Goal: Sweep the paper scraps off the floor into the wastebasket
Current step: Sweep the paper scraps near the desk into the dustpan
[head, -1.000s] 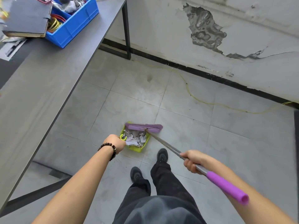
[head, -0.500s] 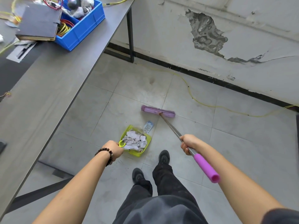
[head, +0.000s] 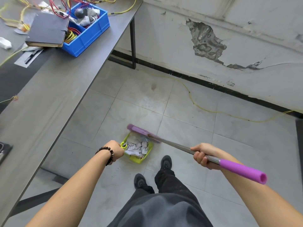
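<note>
Sweeping the last paper scraps (head: 136, 147) into the wastebasket (head: 137, 159) with a broom (head: 177, 145)
The task seems almost finished: the paper scraps lie in a pile inside the small green wastebasket, which stands on the floor (head: 180, 99) just in front of the person's shoes (head: 166, 162), and no loose scrap shows on the tiles in view, except perhaps one bluish piece (head: 144, 139) at the basket mouth, under the purple broom head (head: 141, 132) that touches the far edge. What is left, as it seems, is to push this piece in and to lift the basket. The left hand (head: 116, 150) is closed around the loop handle (head: 123, 145) at the near side of the wastebasket; the right hand (head: 205, 155) grips firmly the metal shaft of the broom, just before its purple sleeve, all fingers wrapped around it
</note>
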Tool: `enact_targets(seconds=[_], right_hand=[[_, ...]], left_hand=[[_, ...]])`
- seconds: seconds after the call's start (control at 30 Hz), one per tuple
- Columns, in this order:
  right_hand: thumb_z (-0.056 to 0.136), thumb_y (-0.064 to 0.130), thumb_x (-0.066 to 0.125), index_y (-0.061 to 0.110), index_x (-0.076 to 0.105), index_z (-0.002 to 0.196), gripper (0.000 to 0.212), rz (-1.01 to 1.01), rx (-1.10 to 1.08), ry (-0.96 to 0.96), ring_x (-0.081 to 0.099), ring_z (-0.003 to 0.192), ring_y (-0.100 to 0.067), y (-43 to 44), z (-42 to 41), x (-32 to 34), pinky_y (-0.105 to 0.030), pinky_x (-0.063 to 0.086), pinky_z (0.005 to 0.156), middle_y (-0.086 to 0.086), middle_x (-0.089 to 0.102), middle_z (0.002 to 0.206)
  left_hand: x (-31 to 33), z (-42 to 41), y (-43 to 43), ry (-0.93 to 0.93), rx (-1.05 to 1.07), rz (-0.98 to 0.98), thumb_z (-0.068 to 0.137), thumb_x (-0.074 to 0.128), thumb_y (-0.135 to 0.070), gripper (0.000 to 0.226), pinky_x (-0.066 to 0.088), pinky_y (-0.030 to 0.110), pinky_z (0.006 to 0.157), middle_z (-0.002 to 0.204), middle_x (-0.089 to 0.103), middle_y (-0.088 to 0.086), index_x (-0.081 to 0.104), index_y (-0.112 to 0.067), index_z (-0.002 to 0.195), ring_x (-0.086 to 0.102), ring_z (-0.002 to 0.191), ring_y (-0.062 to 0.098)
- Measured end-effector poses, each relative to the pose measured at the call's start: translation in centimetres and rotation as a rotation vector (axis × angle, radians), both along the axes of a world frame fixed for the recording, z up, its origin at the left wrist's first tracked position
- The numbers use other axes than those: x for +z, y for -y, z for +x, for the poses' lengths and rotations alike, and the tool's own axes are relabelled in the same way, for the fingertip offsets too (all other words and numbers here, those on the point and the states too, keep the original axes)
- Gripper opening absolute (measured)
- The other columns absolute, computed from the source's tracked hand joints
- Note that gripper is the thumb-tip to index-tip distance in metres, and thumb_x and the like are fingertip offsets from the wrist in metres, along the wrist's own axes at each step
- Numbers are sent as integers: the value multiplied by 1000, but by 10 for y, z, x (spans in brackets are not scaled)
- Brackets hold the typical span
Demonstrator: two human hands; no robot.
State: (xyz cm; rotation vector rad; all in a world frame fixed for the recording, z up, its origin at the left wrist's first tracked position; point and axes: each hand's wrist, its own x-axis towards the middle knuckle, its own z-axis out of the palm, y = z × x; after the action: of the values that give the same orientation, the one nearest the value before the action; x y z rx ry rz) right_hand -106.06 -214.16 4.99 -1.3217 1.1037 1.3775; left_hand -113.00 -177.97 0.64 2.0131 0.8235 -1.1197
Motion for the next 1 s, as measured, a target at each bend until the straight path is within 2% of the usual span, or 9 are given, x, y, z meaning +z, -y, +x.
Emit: enact_targets(seconds=[0.13, 0.27, 0.43, 0.53, 0.7, 0.77, 0.83, 0.9, 1.0], right_hand=[[103, 28, 38, 15, 40, 76, 30, -15, 65, 110, 29, 24, -2, -19, -3, 1, -10, 22, 25, 6, 33, 44], [103, 23, 34, 14, 39, 72, 32, -71, 193, 224, 28, 23, -4, -50, -2, -17, -10, 24, 28, 4, 34, 39], [95, 16, 37, 4, 52, 77, 26, -202, 333, 380, 39, 33, -14, -72, -18, -65, -18, 34, 35, -5, 46, 43], [91, 12, 37, 3, 54, 83, 20, -219, 372, 347, 41, 34, -16, -76, -39, -82, -19, 36, 37, -7, 48, 46], [85, 6, 38, 2, 56, 88, 19, -199, 597, 300, 42, 35, -18, -55, -78, -79, -20, 37, 40, -10, 50, 49], [81, 0, 41, 6, 54, 81, 15, -174, 738, 312, 43, 31, -18, -38, -81, -63, -19, 35, 39, -9, 50, 46], [86, 3, 44, 16, 48, 72, 19, -150, 846, 335, 42, 25, -10, -24, -76, -46, -18, 34, 34, -2, 48, 42], [91, 10, 45, 18, 47, 73, 20, -153, 845, 341, 38, 26, -9, -15, -67, -34, -17, 32, 33, -3, 45, 50], [93, 13, 42, 12, 47, 84, 10, -200, 763, 251, 31, 32, -12, -10, -53, -20, -15, 26, 37, -4, 42, 48]], left_hand=[[13, -8, -8, -12, -35, 12, 76, 45, -3, 18, 24, 17, 44, 57, 38, 6, 60, -13, 81, 29, 45, 18], [12, -24, -8, -35, 20, -2, 78, 44, -3, 20, 21, 17, 43, 53, 34, 3, 59, -15, 82, 25, 43, 17], [-3, -52, -1, -31, 69, -8, 80, 46, -4, 18, 21, 18, 45, 56, 35, 5, 60, -15, 76, 26, 45, 17], [-7, -64, 3, -15, 98, 10, 81, 46, -7, 22, 24, 18, 45, 59, 40, 4, 64, -16, 73, 29, 46, 18], [-13, -75, -5, 10, 140, 25, 81, 46, -5, 23, 24, 17, 43, 59, 41, 5, 64, -15, 71, 29, 46, 18], [-16, -76, -6, 11, 133, 22, 80, 46, -5, 22, 25, 16, 42, 59, 41, 5, 63, -16, 70, 30, 46, 19], [-16, -74, -6, 7, 114, 12, 79, 45, -6, 20, 25, 17, 44, 60, 40, 5, 60, -16, 70, 29, 46, 19], [-16, -70, -6, 10, 105, 5, 78, 46, -5, 19, 23, 18, 45, 59, 38, 5, 57, -16, 69, 28, 47, 18], [-14, -67, -6, 11, 106, -3, 78, 46, -4, 16, 22, 18, 44, 58, 36, 5, 54, -16, 70, 26, 47, 18]])
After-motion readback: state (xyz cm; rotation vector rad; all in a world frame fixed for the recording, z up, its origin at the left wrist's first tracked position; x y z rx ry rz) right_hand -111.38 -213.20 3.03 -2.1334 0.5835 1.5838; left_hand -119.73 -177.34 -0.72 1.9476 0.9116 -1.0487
